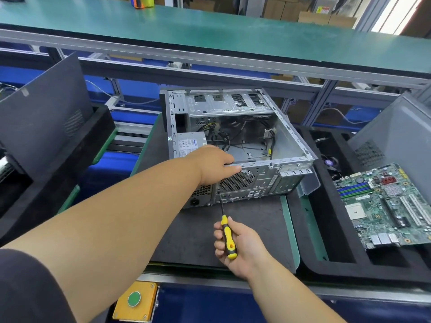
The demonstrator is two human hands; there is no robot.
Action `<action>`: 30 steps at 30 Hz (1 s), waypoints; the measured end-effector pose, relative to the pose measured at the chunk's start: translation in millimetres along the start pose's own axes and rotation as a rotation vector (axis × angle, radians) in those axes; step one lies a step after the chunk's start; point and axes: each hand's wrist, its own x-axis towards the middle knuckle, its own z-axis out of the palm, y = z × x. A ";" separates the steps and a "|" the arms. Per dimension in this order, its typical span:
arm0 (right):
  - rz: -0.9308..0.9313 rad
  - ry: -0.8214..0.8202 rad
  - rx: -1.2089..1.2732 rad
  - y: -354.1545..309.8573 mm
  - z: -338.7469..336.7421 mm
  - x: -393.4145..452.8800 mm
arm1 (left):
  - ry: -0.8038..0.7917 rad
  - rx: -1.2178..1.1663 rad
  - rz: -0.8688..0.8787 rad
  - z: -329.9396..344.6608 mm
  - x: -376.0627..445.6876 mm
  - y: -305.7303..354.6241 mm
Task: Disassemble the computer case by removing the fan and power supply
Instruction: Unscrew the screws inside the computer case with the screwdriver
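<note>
your right hand (235,247) fingers are wrapped round the handle of the yellow-and-black screwdriver (227,236); its thin dark shaft runs up to the near rear panel of the case, tip at a point just left of the round mesh fan grille (236,181). your left hand (215,163) grips the near top edge of the open grey metal computer case (289,141), fingers curled over the rim. the case lies on its side on a dark mat (191,229). silver power supply box (190,144) sits inside at the case's left. green motherboard (387,203) lies in a black foam tray (326,229) to the right.
</note>
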 end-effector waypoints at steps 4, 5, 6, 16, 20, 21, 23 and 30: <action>0.036 0.010 -0.011 -5.4 3.1 -5.7 | -0.059 0.050 -0.024 -2.9 7.2 5.4; 0.045 0.015 -0.018 -7.4 3.3 -7.3 | -0.055 0.054 -0.028 -2.0 7.7 6.4; 0.057 0.018 -0.025 -9.4 3.4 -8.7 | -0.043 0.058 -0.033 -1.0 7.6 7.5; 0.113 0.023 -0.008 -9.8 8.0 -11.4 | -0.023 0.088 -0.033 -0.6 7.1 8.9; 0.073 0.069 0.031 -4.3 8.2 -5.3 | -0.006 0.071 -0.026 -0.5 7.0 7.5; 0.063 0.087 0.043 -2.6 8.1 -3.6 | -0.003 0.064 -0.025 -0.9 7.3 7.0; 0.042 0.122 0.049 0.7 7.1 0.2 | -0.001 0.059 -0.018 -0.7 7.8 6.3; -0.014 0.240 -0.053 6.3 6.1 7.8 | 0.009 0.046 -0.013 1.2 8.6 4.2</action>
